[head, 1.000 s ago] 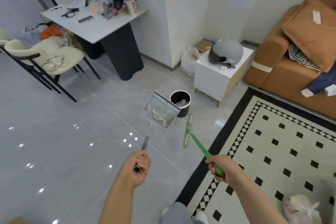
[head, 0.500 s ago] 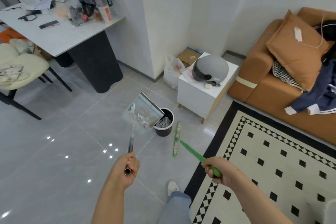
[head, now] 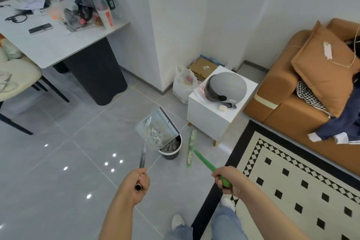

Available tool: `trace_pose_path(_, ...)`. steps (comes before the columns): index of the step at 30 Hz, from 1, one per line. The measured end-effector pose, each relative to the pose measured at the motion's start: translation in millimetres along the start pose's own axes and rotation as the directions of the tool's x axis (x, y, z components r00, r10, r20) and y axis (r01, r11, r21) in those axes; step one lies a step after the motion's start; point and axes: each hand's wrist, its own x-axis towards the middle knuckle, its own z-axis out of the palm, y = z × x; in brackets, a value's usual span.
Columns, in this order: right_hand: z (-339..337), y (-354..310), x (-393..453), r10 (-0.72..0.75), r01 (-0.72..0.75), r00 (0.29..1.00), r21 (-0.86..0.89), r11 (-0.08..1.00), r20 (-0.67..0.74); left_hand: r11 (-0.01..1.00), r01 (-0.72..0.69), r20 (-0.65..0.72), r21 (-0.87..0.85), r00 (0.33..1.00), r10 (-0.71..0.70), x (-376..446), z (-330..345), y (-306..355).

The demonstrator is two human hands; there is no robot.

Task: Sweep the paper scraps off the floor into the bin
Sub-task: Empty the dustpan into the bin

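Dustpan point(head: 158, 131) now hangs tipped over the bin point(head: 171, 148), its lower edge at the rim, where a second ago it was short of the opening. Paper scraps point(head: 155, 134) cling inside the pan and more lie in the bin, so emptying looks underway. Left hand point(head: 138, 181) has its fingers wrapped fully round the metal handle point(head: 142, 157). Right hand point(head: 229, 178) grips the green broom point(head: 191, 146), whose head rests on the floor point(head: 78, 161) just beside the bin.
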Motion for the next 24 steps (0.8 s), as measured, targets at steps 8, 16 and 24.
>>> trace_pose_path(8, -40.0, -36.4, 25.0, 0.023, -0.016, 0.998, -0.109, 0.994, 0.06, 0.998, -0.063, -0.103, 0.006, 0.993, 0.063, 15.6, 47.6, -18.3)
trace_pose_path(16, -76.6, -58.4, 41.5, 0.053, -0.038, 0.995, -0.178, 0.983, 0.079, 0.9, -0.101, -0.297, 0.423, 0.923, 0.244, 38.7, 100.4, -35.9)
trace_pose_path(24, -87.8, -69.6, 58.5, 0.049, -0.031, 0.997, -0.25, 0.968, 0.063, 0.642, 0.077, -0.349, 0.763, 0.885, 0.308, 73.6, 113.0, -56.4)
